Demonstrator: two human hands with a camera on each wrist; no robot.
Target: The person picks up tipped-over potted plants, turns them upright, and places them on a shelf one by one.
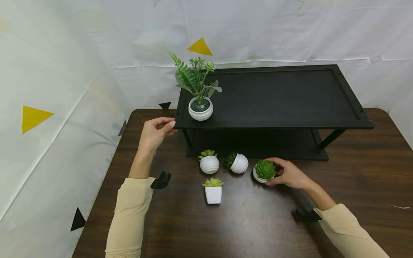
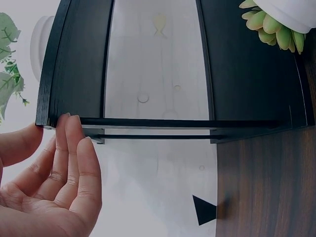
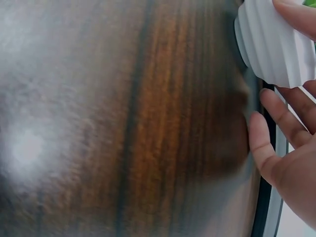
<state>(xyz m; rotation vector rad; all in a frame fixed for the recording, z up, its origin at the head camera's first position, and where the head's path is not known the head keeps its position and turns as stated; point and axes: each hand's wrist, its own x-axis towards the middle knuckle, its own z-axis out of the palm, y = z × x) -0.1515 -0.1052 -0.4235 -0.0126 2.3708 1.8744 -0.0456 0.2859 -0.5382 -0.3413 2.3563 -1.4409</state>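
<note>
Left hand (image 1: 157,132) at a black two-tier shelf (image 1: 274,96), right hand (image 1: 287,173) around a succulent pot

At far left, the left hand pinches the shelf's front left corner, its thumb on one side of the board and its gently bent fingers on the other, the gap between them narrow.

Just right of it, a leafy green artificial plant in a white round ribbed pot (image 1: 200,110) stands upright on the top board.

Next, on the dark brown wood-grain tabletop (image 1: 180,229) between the hands, come a white round pot with a pale-green succulent (image 1: 209,165) and, nearer the viewer, a white square pot with a yellow-green succulent (image 1: 213,195), both with leaves towards the shelf. To their right, a white ribbed pot with a dark-green succulent (image 1: 239,164) is tipped, leaves pointing left.

Further right, the partly open right hand holds a bright-green rosette succulent in a white ribbed pot (image 1: 265,170) between thumb and curved fingers, leaves upward, in front of the shelf; whether its base touches the tabletop cannot be told.
</note>
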